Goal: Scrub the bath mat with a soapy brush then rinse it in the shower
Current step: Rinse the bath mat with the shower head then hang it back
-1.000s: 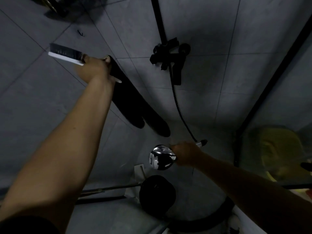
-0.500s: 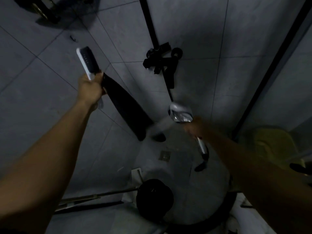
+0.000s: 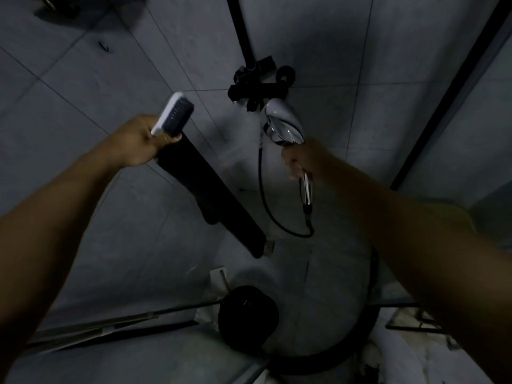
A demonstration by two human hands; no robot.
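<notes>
Nearest, well below the black wall mixer [image 3: 259,87], a dark round object [image 3: 248,317] is seen on the shower floor. Further up, the bath mat [image 3: 210,200] is held hanging from the left hand [image 3: 138,139], which lies left of and below the mixer. Its fingers are curled round the mat's top edge and the handle of the brush [image 3: 173,113] together, with the bristle head sticking up above the fist. The mat is seen as a long dark strip. Its long axis runs from that hand down and rightward to a free end well below the mixer, beside the floor drain [image 3: 269,247]. The right hand [image 3: 304,159], just below and right of the mixer, is closed round the handle of the shower head [image 3: 282,123], and the hose [image 3: 266,206] is looped beneath. This hand is apart from the mat, whose upper half lies to its left. The spray face seems turned that way, so the rinse is judged to depend on sweeping the head along the slanted axis, top to bottom. Whether water is running cannot be told.
</notes>
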